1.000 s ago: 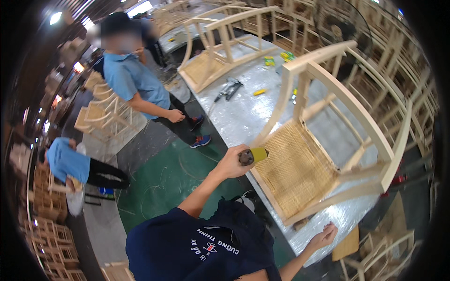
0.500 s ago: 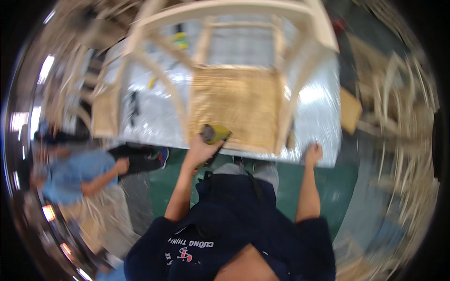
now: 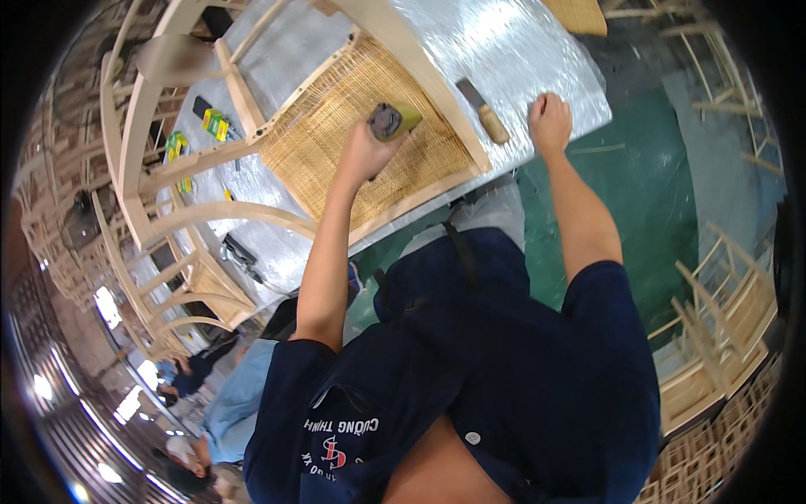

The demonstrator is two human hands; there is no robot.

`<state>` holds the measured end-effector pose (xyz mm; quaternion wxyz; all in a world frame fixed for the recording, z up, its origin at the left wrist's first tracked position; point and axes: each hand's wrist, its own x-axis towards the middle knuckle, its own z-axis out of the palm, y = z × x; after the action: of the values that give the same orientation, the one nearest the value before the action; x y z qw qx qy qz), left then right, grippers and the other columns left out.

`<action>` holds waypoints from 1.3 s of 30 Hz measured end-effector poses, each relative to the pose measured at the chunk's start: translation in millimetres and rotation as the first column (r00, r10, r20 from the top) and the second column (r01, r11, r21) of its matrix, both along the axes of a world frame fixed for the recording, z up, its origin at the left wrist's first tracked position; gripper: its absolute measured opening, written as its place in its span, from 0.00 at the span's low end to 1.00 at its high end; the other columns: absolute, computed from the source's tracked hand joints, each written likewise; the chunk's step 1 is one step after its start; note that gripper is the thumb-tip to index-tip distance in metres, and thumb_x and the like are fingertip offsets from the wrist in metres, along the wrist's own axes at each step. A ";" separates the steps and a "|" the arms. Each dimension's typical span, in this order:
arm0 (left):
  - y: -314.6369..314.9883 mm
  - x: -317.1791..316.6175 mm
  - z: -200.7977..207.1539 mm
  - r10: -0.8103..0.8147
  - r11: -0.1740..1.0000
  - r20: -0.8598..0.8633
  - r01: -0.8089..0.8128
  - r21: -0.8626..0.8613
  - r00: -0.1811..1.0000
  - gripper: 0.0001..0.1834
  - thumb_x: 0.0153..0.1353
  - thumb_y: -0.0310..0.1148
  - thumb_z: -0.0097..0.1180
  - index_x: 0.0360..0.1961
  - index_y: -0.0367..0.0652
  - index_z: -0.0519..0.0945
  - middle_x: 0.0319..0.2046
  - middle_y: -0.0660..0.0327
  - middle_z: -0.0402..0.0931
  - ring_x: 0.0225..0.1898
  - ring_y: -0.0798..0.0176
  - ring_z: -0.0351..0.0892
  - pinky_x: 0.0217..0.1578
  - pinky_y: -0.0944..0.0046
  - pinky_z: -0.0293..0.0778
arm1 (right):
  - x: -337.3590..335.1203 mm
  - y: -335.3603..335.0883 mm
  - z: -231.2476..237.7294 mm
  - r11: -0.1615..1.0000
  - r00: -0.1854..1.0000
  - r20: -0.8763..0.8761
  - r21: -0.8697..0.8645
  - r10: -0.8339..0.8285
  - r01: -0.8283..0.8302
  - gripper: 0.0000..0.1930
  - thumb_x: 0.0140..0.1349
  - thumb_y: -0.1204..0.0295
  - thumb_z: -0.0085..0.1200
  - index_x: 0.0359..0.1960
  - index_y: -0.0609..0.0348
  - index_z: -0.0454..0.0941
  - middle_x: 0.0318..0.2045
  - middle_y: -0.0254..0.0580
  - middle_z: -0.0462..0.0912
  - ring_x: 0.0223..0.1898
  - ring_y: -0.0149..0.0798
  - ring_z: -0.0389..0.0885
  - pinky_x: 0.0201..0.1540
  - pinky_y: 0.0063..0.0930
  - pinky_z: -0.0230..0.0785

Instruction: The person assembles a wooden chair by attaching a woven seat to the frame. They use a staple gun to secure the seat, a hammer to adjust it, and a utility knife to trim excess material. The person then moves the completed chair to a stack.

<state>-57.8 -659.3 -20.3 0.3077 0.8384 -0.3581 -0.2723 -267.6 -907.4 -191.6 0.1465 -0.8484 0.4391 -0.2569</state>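
Observation:
My left hand (image 3: 359,157) is wrapped round the grip of a pistol-shaped tool with an olive-green body and a dark rear cap (image 3: 393,123). It is over the woven cane seat (image 3: 336,105) of a pale wooden chair; whether its nose touches the seat is hidden. My right hand (image 3: 550,123) is by the table's edge with its fingers curled closed. Whatever it may hold is too small to make out. Between that hand and the chair lies a flat-bladed scraper with a wooden handle (image 3: 492,125).
A table wrapped in shiny film (image 3: 495,38) bears the chair. Yellow-green boxes (image 3: 216,124) and a black tool (image 3: 241,252) lie beyond the chair's arm. Another chair (image 3: 210,290) stands at the left. A person in light blue (image 3: 239,403) is at lower left.
My view has turned, so the chair and table now appear slanted. The olive-green tool has moved from the seat's front edge to above the woven seat. My right hand remains near the table's edge.

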 end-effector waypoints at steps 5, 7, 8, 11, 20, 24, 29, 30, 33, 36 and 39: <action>-33.1 25.1 -14.1 -0.129 0.977 0.140 0.101 0.189 0.982 0.20 0.54 0.41 0.64 0.41 0.35 0.81 0.34 0.46 0.82 0.37 0.49 0.83 0.39 0.54 0.76 | -3.5 -1.5 1.5 0.998 1.000 0.005 0.067 -0.002 0.002 0.05 0.58 0.68 0.53 0.31 0.54 0.76 0.30 0.41 0.79 0.36 0.49 0.75 0.41 0.44 0.68; -38.7 33.8 -18.6 -0.167 0.957 0.111 0.134 0.256 0.980 0.21 0.53 0.42 0.64 0.42 0.36 0.81 0.36 0.46 0.82 0.39 0.47 0.83 0.41 0.54 0.77 | -2.6 -2.5 3.0 0.994 0.999 0.023 0.106 -0.035 0.032 0.05 0.57 0.67 0.53 0.31 0.53 0.76 0.31 0.40 0.79 0.36 0.48 0.76 0.41 0.43 0.68; -39.2 34.4 -20.3 -0.172 0.959 0.113 0.140 0.248 0.979 0.21 0.53 0.41 0.64 0.42 0.36 0.81 0.37 0.46 0.82 0.40 0.48 0.83 0.42 0.54 0.77 | -3.2 -1.5 2.4 0.994 0.999 0.025 0.104 -0.036 0.034 0.05 0.57 0.67 0.54 0.31 0.53 0.76 0.31 0.39 0.80 0.36 0.48 0.76 0.41 0.43 0.68; -43.4 33.9 -20.9 -0.187 0.958 0.093 0.160 0.237 0.978 0.20 0.54 0.41 0.64 0.43 0.37 0.81 0.38 0.48 0.83 0.42 0.51 0.83 0.46 0.55 0.76 | -6.2 -2.3 -0.7 0.995 0.999 0.024 0.086 -0.048 0.046 0.05 0.57 0.67 0.54 0.31 0.53 0.76 0.30 0.37 0.80 0.36 0.47 0.76 0.41 0.42 0.69; -43.1 35.7 -36.0 -0.171 0.969 0.142 0.140 0.204 0.975 0.19 0.51 0.42 0.66 0.38 0.38 0.84 0.33 0.48 0.83 0.36 0.49 0.83 0.39 0.56 0.77 | -1.1 0.1 3.7 0.987 0.996 0.019 0.134 -0.087 0.083 0.05 0.57 0.67 0.54 0.30 0.52 0.77 0.29 0.38 0.80 0.36 0.46 0.76 0.41 0.42 0.69; -47.0 33.9 -33.8 -0.168 0.962 0.087 0.144 0.233 0.982 0.20 0.51 0.41 0.66 0.39 0.36 0.84 0.33 0.47 0.83 0.37 0.49 0.84 0.39 0.55 0.77 | -4.0 1.5 0.4 0.989 0.996 -0.005 0.123 -0.086 0.086 0.05 0.57 0.67 0.53 0.30 0.53 0.77 0.29 0.38 0.80 0.36 0.46 0.76 0.41 0.43 0.69; -39.8 23.1 -35.7 -0.178 0.979 0.137 0.161 0.129 0.975 0.18 0.52 0.38 0.66 0.39 0.34 0.83 0.32 0.46 0.83 0.37 0.49 0.84 0.40 0.55 0.77 | -2.2 1.4 -0.8 0.988 0.996 0.003 0.122 -0.092 0.091 0.05 0.57 0.67 0.54 0.30 0.53 0.77 0.29 0.39 0.80 0.35 0.47 0.76 0.41 0.43 0.69; -42.1 19.8 -37.4 -0.167 0.978 0.142 0.146 0.147 0.976 0.18 0.52 0.37 0.66 0.39 0.34 0.83 0.32 0.46 0.83 0.37 0.49 0.84 0.40 0.55 0.77 | -2.6 -0.8 -1.1 0.989 0.996 0.009 0.116 -0.091 0.089 0.05 0.57 0.67 0.54 0.30 0.53 0.77 0.29 0.39 0.80 0.35 0.47 0.76 0.41 0.43 0.69; -36.5 22.0 -39.6 -0.152 0.972 0.119 0.126 0.199 0.981 0.19 0.52 0.38 0.66 0.39 0.34 0.83 0.32 0.45 0.83 0.37 0.49 0.84 0.39 0.55 0.77 | 1.3 3.1 2.7 0.992 0.997 0.026 0.112 -0.069 0.065 0.05 0.57 0.67 0.54 0.30 0.53 0.77 0.28 0.38 0.79 0.35 0.46 0.76 0.40 0.43 0.69; -41.3 20.1 -32.1 -0.178 0.964 0.092 0.155 0.217 0.980 0.20 0.51 0.40 0.67 0.38 0.34 0.83 0.31 0.45 0.83 0.36 0.48 0.84 0.39 0.54 0.77 | -2.3 -0.3 1.5 0.994 0.997 0.023 0.085 -0.075 0.073 0.05 0.56 0.67 0.55 0.30 0.52 0.77 0.27 0.38 0.78 0.34 0.46 0.75 0.39 0.42 0.68; -43.9 12.4 -28.7 -0.176 0.968 0.112 0.151 0.199 0.978 0.22 0.50 0.43 0.67 0.37 0.34 0.84 0.30 0.45 0.83 0.35 0.47 0.84 0.39 0.53 0.77 | -3.9 -2.4 0.2 0.994 0.997 0.024 0.074 -0.079 0.077 0.05 0.56 0.67 0.55 0.30 0.52 0.76 0.27 0.37 0.78 0.34 0.46 0.76 0.39 0.42 0.68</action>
<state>-45.4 -703.2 -49.1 0.1792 0.8472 -0.4178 -0.2749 -271.5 -909.8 -191.5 0.1733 -0.8210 0.4790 -0.2577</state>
